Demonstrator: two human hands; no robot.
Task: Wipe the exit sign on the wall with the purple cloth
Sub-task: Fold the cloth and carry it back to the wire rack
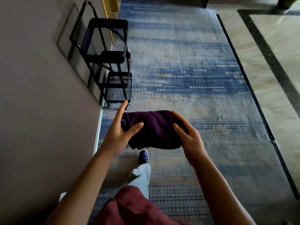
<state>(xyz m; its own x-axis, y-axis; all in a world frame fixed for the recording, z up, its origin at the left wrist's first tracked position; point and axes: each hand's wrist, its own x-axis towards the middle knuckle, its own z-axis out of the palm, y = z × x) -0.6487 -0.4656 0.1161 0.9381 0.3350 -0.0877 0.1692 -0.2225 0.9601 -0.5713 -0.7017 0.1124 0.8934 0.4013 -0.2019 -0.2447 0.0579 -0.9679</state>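
Observation:
A folded purple cloth [154, 129] is held in front of me at waist height, above the carpet. My left hand [120, 132] grips its left end, thumb on top and index finger pointing forward. My right hand [186, 133] holds its right end with the thumb on top. No exit sign is in view.
A grey wall [40, 95] runs along my left. A black wire-mesh cart [110, 57] with three tiers stands against it just ahead. A blue patterned carpet [186, 70] covers the floor, with pale tiled floor [276, 54] to the right. My shoe [143, 157] steps forward.

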